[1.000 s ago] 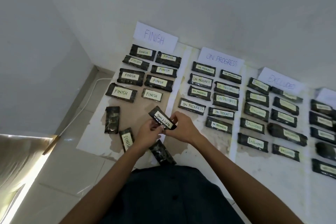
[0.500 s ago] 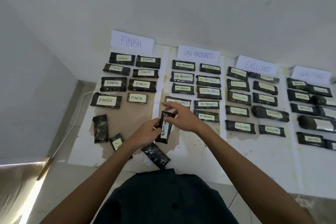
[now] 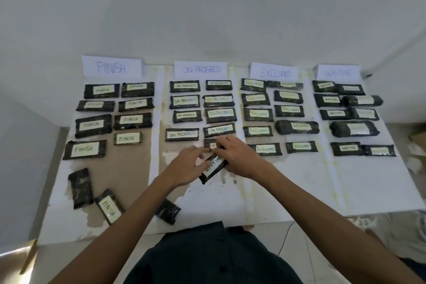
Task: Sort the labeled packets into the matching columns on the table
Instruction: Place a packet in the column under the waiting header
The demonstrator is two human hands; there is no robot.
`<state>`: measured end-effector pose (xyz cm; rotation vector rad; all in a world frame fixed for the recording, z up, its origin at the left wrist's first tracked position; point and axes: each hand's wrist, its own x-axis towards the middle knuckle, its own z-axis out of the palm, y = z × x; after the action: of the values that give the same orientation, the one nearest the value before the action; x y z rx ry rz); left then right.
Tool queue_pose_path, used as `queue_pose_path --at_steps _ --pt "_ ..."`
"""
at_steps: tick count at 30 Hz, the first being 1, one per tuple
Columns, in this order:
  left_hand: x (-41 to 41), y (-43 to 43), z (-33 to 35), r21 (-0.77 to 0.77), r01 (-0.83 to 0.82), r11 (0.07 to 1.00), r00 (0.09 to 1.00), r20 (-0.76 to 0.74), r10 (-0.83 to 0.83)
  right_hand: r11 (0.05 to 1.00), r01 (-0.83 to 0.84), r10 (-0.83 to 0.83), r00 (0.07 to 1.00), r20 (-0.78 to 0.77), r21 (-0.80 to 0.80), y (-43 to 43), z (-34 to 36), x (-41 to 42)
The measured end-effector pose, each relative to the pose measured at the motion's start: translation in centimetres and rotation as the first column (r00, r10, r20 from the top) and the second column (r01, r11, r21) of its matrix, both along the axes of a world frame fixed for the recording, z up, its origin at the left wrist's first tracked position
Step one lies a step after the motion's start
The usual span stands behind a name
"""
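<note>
A dark packet labelled WAITING [image 3: 213, 167] is held between my left hand [image 3: 187, 166] and my right hand [image 3: 239, 157], tilted, low in the ON PROGRESS column. Four header cards stand at the back: FINISH [image 3: 111, 67], ON PROGRESS [image 3: 201, 69], EXCLUDED [image 3: 274, 73] and WAITING [image 3: 337, 72]. Under each card lie several dark labelled packets in two rows. My right hand partly hides an ON PROGRESS packet [image 3: 211, 144] behind it.
Three loose packets lie at the near left: an unlabelled-side one [image 3: 80, 188], a FINISH packet [image 3: 108, 205] and a dark one [image 3: 168, 211] by my left forearm. The white table [image 3: 299, 191] ends at a wall behind and drops to tiled floor on both sides.
The view has swung right, bringing the WAITING column fully in. Both hands still hold the WAITING packet, which has tilted further and moved slightly right.
</note>
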<state>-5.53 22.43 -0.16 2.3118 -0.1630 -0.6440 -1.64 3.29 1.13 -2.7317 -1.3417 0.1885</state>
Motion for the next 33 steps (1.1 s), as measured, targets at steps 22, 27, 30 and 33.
queue_pose_path --at_steps 22,27,30,33 --pt "5.1 -32.6 -2.1 0.205 0.298 0.932 0.879 0.323 -0.351 0.67 0.742 -0.709 0.64 -0.295 -0.002 -40.1 -0.5 -2.9" --pt "5.7 -39.9 -3.7 0.177 0.357 0.917 0.868 0.3 -0.395 0.572 0.815 -0.803 0.532 -0.269 -0.096 -48.2 -2.8 -2.3" --pt "5.8 -43.6 -5.1 0.198 0.394 0.897 0.853 0.284 -0.438 0.51 0.848 -0.847 0.468 -0.253 -0.14 -52.0 -4.4 -1.5" --pt "5.9 -46.7 -6.2 0.24 0.43 0.87 0.837 0.255 -0.484 0.451 0.872 -0.881 0.401 -0.25 -0.19 -54.6 -5.7 -0.9"
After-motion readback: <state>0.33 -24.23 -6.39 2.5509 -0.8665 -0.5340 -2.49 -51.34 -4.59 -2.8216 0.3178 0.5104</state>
